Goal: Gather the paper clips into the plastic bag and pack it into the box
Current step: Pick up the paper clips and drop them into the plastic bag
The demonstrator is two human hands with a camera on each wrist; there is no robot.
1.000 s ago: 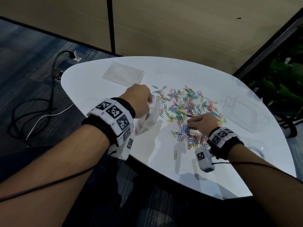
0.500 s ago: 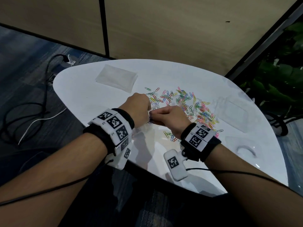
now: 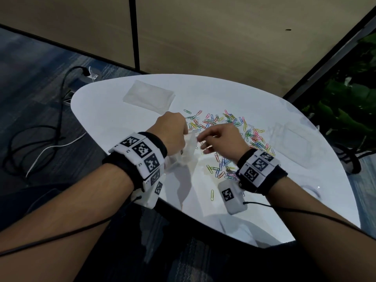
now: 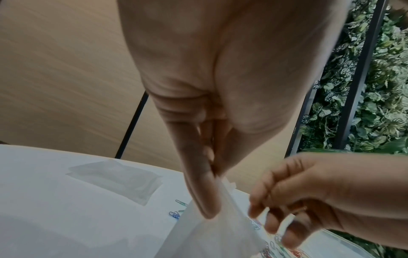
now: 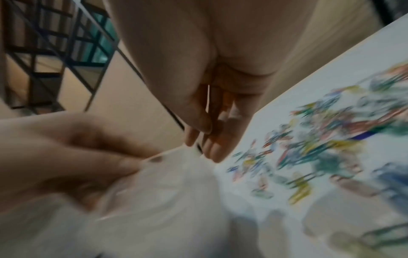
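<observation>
The left hand is pinching the rim of a thin, milky, crinkled plastic bag between thumb and fingers, and the bag is hanging slack from that grip down toward the desk. The right hand is hovering just beside the bag's mouth with its fingers loosely spread and only slightly bent; whether they are carrying any clip is too blurred to tell.

The paper clips are lying scattered over the middle of the desk in a loose drift of bent wire loops coated in red, blue, green, yellow and pink, spreading from beyond the hands to under the right wrist. One yellow clip is sitting apart near the front edge. A flat stack of clear, glossy bags is resting at the far left of the desk. At the far right a shallow, transparent rectangular box is lying, almost invisible against the top.

The desk is a smooth, glossy white slab with a rounded, teardrop outline, reflecting the hands faintly. Behind it beige panels are standing, split by a black strip. Blue-grey carpet is covering the floor on the left, where black and white cables are trailing to a floor socket. Green leafy plants are filling the right side behind a dark frame.
</observation>
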